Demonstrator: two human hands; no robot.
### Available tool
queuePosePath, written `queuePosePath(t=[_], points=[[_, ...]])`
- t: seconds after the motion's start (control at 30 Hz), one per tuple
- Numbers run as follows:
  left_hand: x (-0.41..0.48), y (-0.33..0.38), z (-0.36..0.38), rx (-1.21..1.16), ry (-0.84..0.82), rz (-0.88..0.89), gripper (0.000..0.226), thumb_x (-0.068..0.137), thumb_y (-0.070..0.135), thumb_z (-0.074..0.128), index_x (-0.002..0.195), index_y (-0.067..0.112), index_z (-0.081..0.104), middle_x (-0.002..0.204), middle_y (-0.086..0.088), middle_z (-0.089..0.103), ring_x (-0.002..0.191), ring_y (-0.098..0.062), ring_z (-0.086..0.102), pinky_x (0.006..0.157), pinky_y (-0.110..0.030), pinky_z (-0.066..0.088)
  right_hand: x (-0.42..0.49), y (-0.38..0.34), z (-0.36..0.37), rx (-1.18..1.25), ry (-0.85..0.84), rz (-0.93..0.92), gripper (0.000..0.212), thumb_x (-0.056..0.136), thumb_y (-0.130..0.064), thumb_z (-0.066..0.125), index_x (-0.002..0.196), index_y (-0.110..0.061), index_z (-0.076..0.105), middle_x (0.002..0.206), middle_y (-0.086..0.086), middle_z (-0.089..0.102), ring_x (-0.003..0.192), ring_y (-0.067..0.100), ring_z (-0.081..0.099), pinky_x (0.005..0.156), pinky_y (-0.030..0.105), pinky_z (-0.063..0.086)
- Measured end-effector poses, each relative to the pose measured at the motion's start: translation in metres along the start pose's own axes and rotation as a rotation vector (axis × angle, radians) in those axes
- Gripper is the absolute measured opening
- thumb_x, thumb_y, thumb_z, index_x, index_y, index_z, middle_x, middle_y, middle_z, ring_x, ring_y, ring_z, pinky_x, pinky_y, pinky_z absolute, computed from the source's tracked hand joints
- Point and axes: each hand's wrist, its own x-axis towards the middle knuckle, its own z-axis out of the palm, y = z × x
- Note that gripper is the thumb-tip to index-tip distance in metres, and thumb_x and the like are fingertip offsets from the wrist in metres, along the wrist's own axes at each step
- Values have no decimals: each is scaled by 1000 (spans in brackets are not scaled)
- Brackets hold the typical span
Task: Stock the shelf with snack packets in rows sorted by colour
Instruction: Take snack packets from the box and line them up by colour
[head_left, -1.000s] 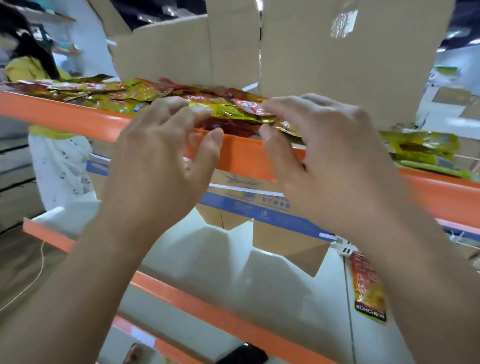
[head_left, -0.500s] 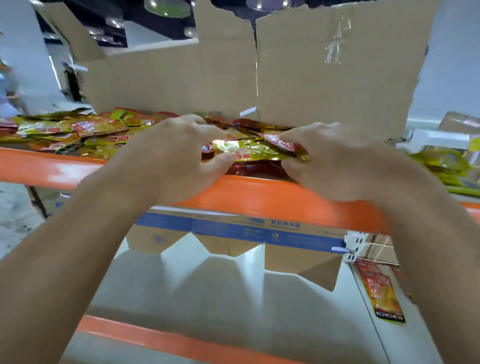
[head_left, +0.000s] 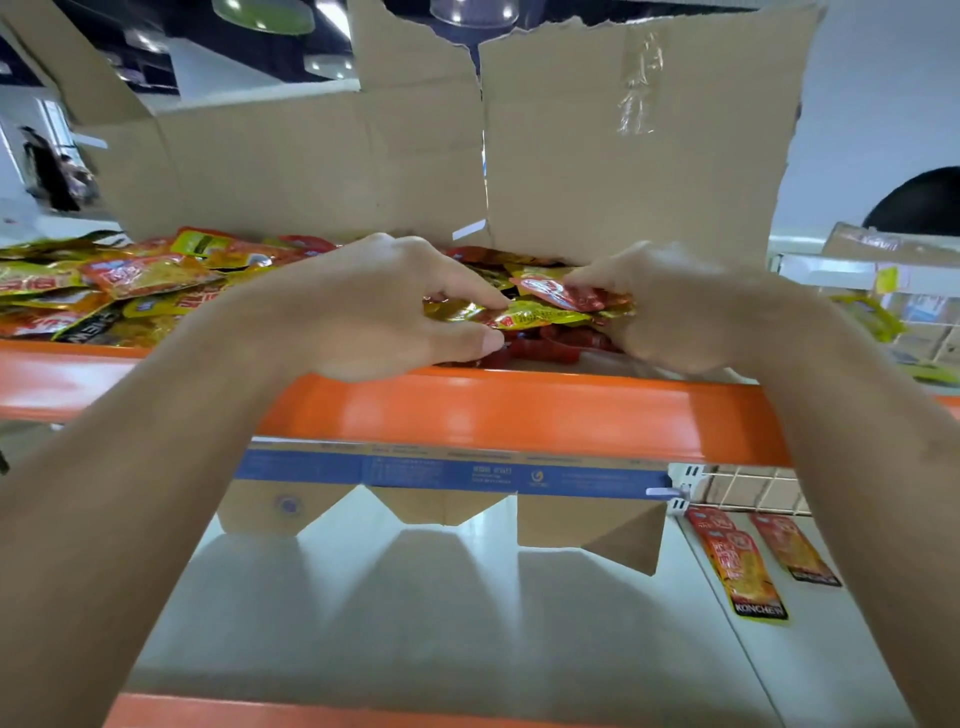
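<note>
A heap of red and yellow snack packets (head_left: 130, 291) lies on the upper shelf, behind its orange front rail (head_left: 519, 410). My left hand (head_left: 384, 306) pinches a yellow packet (head_left: 535, 316) between thumb and fingers. My right hand (head_left: 675, 306) grips a red packet (head_left: 561, 293) that lies on top of that yellow one. Darker red packets (head_left: 556, 343) sit underneath, partly hidden by both hands.
A torn cardboard wall (head_left: 597, 156) stands behind the packets. More yellow packets (head_left: 872, 317) lie at the far right. A blue-banded cardboard flap (head_left: 447, 478) hangs under the rail. Two red packets (head_left: 743, 561) lie on the grey lower shelf (head_left: 415, 623) at the right.
Both hands went from hovering over the rail to reaching onto the shelf and closing on the packets. The camera rose, so the shelf sits lower in view.
</note>
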Motion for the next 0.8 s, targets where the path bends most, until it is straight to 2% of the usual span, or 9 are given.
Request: queuePosePath(t=[0.1,0.13,0.23,0.37,0.43,0.5,0.6,0.7,0.8], points=[[4,-3,0,-12,-4,17,33,88,39,61,121,37,64,122,12,62,108,-7,55,63,-8,33,-4,5,2,-13,107,-44,24,89,-18,62,109,-27,69,105,6,68,94,29,60,80,39,51],[3,-3,0,-1,-13,30,35,85,42,63,120,42,63,122,14,61,107,-5,55,68,-8,35,-4,7,3,-8,141,-47,22,87,-20,65,108,-28,70,104,5,69,95,28,60,80,38,51],[4,-13,1,14,16,50,36,80,46,66,115,52,60,121,19,54,106,-3,49,84,-23,36,-7,10,3,17,218,-57,30,82,-17,69,109,-30,71,103,1,71,101,25,62,84,37,49],[3,-17,4,9,116,110,36,83,26,69,106,52,63,115,12,57,106,-10,54,90,-31,42,-12,10,5,26,257,-80,38,80,-7,60,110,-28,72,102,4,70,100,25,61,88,37,48],[2,-17,6,-21,183,151,30,83,27,69,104,49,67,109,9,59,99,-13,59,90,-35,46,-15,10,6,42,310,-100,35,83,-6,59,109,-25,72,101,4,69,98,24,60,85,30,45],[2,-17,9,-61,251,178,22,83,33,70,102,44,70,102,6,61,91,-13,61,89,-39,49,-17,10,7,29,383,-132,28,88,-6,56,107,-19,72,93,1,66,94,24,59,75,23,34],[3,-15,12,-115,358,198,14,81,37,75,92,43,69,89,2,59,79,-14,60,84,-43,50,-21,8,6,25,485,-180,14,90,-7,56,96,-9,69,82,2,59,82,28,54,65,25,24],[-1,-16,12,-167,436,218,18,78,34,78,84,45,65,88,2,59,72,-12,58,79,-39,52,-26,6,5,94,534,-217,13,90,-12,58,93,-6,69,81,10,61,75,27,53,66,32,31],[-8,-15,16,-168,475,225,10,79,39,71,87,34,71,95,7,65,78,-8,61,80,-32,51,-35,-2,3,185,547,-243,21,87,-21,57,93,-6,71,81,12,66,76,29,59,72,38,43]])
